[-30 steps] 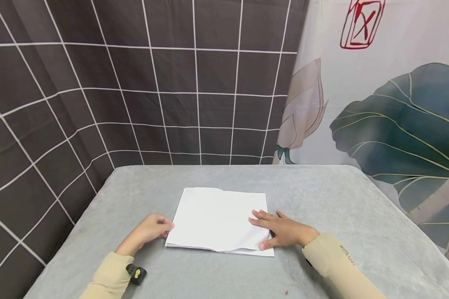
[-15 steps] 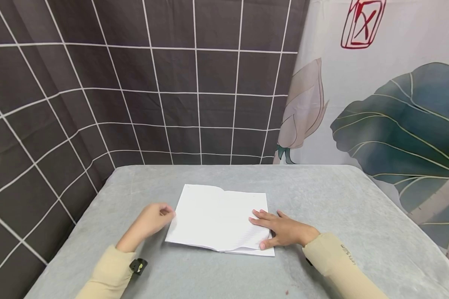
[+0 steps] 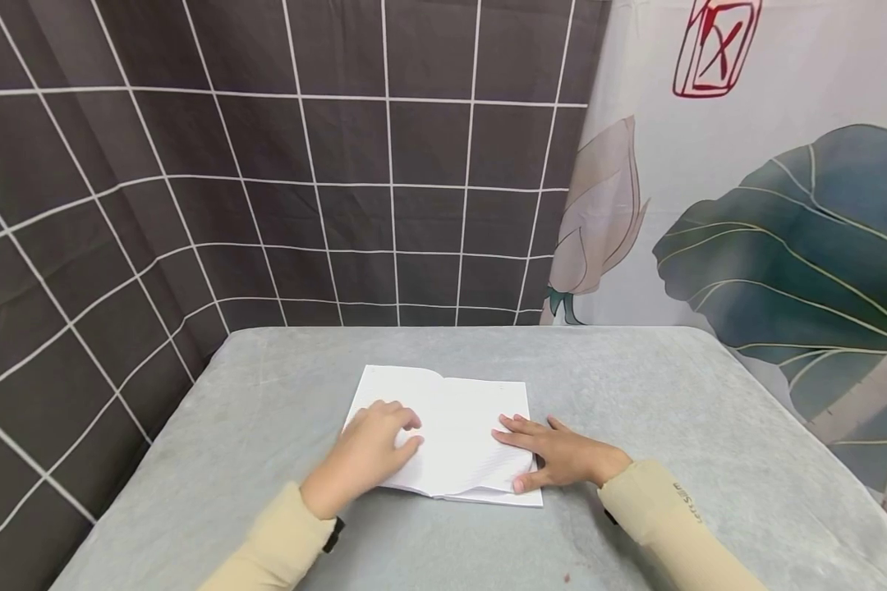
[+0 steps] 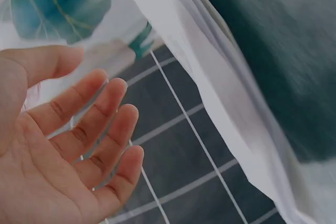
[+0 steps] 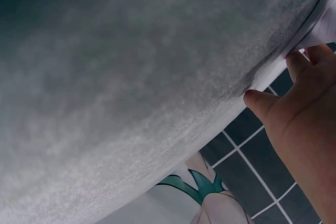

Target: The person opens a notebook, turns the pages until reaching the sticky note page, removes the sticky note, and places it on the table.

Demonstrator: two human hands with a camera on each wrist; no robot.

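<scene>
An open notebook with white lined pages lies on the grey-covered table in the head view. My left hand is over its left page, fingers loosely bent and holding nothing. In the left wrist view, that left hand shows its palm and relaxed fingers, apart from the white page edges. My right hand rests with spread fingers on the right page's outer edge, where the lower corner of the page curls up. The right wrist view shows the right hand at the notebook's edge.
The table has a grey cloth cover. Behind it hangs a dark curtain with a white grid, and at the right a pale curtain with a lotus print. A small dark device is strapped at the left cuff.
My left hand has moved from the notebook's left edge rightward over the left page. The left page's raised edge shifted slightly earlier. My right hand has stayed in place.
</scene>
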